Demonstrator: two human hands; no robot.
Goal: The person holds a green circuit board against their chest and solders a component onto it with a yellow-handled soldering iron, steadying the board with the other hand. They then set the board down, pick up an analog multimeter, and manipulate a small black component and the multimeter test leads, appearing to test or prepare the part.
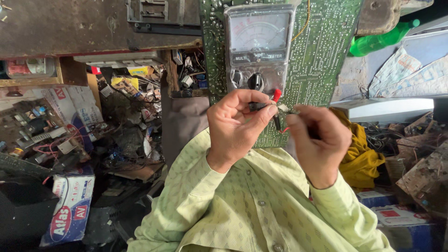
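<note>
Black probe (258,106) pinched, tiny part between hands unclear

A yellow cloth (359,154) lies right — green bottle (380,41) above, cardboard box (70,210) lower left.

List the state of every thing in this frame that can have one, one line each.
Left hand: closed, pinching a black test probe between thumb and fingers.
Right hand: closed around a small part, mostly hidden.
Red-tipped test probe: raised between the hands; which hand holds it is unclear.
Grey analog multimeter: upright against the green circuit board, needle unreadable.
Green plastic bottle: lying on its side.
</note>
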